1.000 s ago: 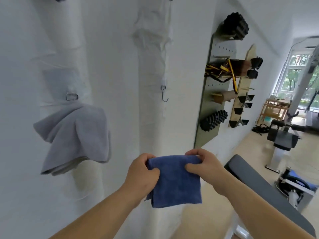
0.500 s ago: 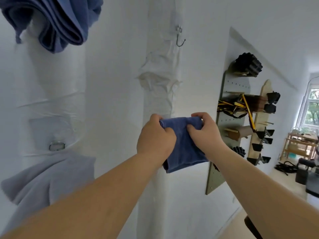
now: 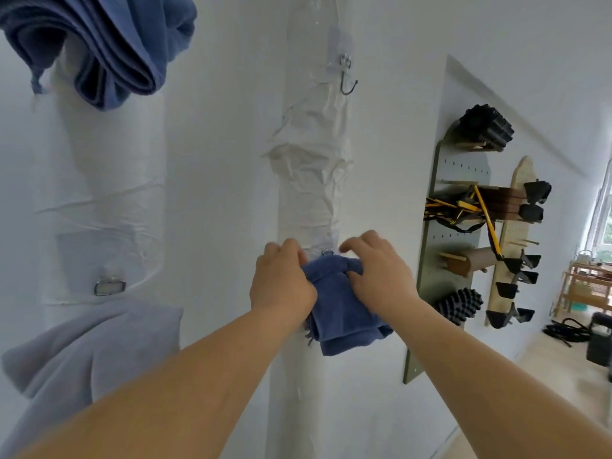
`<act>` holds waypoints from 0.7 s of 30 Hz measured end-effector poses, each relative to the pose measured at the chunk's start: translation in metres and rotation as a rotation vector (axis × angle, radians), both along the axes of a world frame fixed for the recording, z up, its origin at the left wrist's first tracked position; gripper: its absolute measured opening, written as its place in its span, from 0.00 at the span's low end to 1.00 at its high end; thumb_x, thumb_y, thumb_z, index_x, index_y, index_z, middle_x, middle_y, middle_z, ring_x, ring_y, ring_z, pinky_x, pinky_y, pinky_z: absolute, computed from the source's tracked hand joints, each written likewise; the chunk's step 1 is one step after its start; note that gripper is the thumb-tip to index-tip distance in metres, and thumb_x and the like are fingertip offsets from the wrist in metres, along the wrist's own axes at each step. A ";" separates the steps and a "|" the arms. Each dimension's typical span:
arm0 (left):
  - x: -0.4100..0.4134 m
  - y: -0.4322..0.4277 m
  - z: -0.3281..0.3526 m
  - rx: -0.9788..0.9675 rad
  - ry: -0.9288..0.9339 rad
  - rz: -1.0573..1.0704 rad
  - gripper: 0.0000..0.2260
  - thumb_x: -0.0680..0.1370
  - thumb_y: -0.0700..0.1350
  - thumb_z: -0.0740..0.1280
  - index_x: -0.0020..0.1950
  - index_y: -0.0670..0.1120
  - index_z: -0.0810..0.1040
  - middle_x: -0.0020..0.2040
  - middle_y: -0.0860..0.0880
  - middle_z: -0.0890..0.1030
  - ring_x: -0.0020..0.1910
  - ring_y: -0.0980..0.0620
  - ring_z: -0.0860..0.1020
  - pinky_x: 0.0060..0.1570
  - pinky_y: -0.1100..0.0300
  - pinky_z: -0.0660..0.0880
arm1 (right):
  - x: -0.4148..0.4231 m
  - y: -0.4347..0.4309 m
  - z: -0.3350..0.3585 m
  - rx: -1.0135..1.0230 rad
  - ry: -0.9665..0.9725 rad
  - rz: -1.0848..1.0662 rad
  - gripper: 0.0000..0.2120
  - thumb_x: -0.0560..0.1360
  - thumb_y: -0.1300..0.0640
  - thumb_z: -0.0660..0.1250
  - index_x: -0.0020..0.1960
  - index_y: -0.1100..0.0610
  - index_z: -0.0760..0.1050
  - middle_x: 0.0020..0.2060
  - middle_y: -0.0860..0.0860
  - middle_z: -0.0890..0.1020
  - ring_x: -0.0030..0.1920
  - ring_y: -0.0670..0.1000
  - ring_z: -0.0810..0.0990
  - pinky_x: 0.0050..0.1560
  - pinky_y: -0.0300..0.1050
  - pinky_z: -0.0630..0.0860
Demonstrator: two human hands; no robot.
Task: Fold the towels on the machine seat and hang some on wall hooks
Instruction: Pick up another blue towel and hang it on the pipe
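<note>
A folded blue towel (image 3: 341,309) hangs against a white wrapped wall column, its top bunched just under a small metal hook (image 3: 327,251). My left hand (image 3: 281,279) grips the towel's upper left part. My right hand (image 3: 377,270) pinches the upper right part with thumb and lower fingers, its index finger lifted. A bare hook (image 3: 347,77) sits higher on the same column. On the left column, a dark blue towel (image 3: 102,44) hangs at the top and a grey towel (image 3: 82,352) hangs below a metal ring hook (image 3: 110,287).
A grey-green pegboard (image 3: 453,260) on the wall to the right carries black rollers, yellow-black straps and a brown roller. A wooden board (image 3: 515,233) with black grips stands beyond it. Far right are a window, a wooden shelf and black gear on the floor.
Both hands have carried the blue towel up and forward to the lower hook on the middle column. The towel's top is now bunched at the hook. The view tilted upward.
</note>
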State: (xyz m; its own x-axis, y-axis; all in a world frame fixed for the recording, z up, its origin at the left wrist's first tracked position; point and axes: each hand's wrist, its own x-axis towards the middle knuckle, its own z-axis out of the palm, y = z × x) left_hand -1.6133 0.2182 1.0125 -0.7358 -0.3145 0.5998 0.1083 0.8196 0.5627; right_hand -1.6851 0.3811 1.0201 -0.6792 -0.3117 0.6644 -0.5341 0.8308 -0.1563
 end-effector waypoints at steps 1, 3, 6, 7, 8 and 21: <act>0.001 0.001 0.001 -0.122 0.065 -0.008 0.06 0.77 0.41 0.67 0.48 0.52 0.72 0.51 0.52 0.72 0.50 0.47 0.74 0.43 0.52 0.76 | 0.003 -0.001 0.003 0.080 -0.012 0.056 0.13 0.80 0.55 0.63 0.62 0.45 0.75 0.57 0.46 0.78 0.56 0.51 0.77 0.49 0.47 0.75; 0.004 0.003 0.002 -0.362 0.097 -0.083 0.04 0.82 0.44 0.64 0.54 0.50 0.77 0.55 0.51 0.74 0.55 0.48 0.74 0.50 0.52 0.77 | 0.005 0.002 0.009 0.080 -0.175 0.114 0.14 0.79 0.56 0.62 0.61 0.44 0.78 0.53 0.46 0.84 0.52 0.52 0.82 0.54 0.50 0.80; 0.005 0.005 0.001 -0.556 -0.005 -0.121 0.10 0.82 0.46 0.61 0.59 0.52 0.80 0.58 0.51 0.79 0.56 0.48 0.78 0.50 0.55 0.76 | 0.012 0.009 0.019 0.030 -0.436 0.169 0.21 0.75 0.61 0.61 0.62 0.43 0.80 0.53 0.45 0.85 0.53 0.50 0.83 0.58 0.49 0.80; 0.006 0.006 0.001 -0.512 -0.032 -0.124 0.11 0.82 0.48 0.61 0.59 0.54 0.81 0.56 0.52 0.81 0.54 0.49 0.79 0.50 0.54 0.78 | 0.016 0.010 0.022 0.025 -0.519 0.189 0.23 0.75 0.63 0.61 0.64 0.43 0.79 0.55 0.45 0.85 0.55 0.49 0.82 0.58 0.46 0.79; 0.009 0.006 0.003 -0.445 -0.050 -0.139 0.12 0.81 0.50 0.59 0.58 0.55 0.81 0.53 0.53 0.83 0.51 0.49 0.81 0.50 0.53 0.80 | 0.020 0.012 0.026 0.015 -0.598 0.216 0.24 0.75 0.63 0.61 0.65 0.44 0.79 0.56 0.45 0.84 0.56 0.48 0.81 0.57 0.44 0.78; 0.002 0.006 -0.025 -0.328 0.001 -0.203 0.12 0.80 0.48 0.63 0.62 0.54 0.79 0.53 0.55 0.81 0.50 0.51 0.79 0.50 0.52 0.79 | 0.008 0.010 -0.002 -0.029 -0.493 0.259 0.19 0.76 0.57 0.68 0.65 0.44 0.76 0.52 0.44 0.84 0.51 0.46 0.82 0.48 0.35 0.75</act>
State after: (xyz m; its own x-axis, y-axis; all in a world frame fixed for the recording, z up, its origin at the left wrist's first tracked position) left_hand -1.6116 0.2246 0.9876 -0.7630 0.0459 0.6448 0.2871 0.9178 0.2743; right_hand -1.6770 0.3908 1.0176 -0.8154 -0.4960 0.2986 -0.5783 0.6737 -0.4600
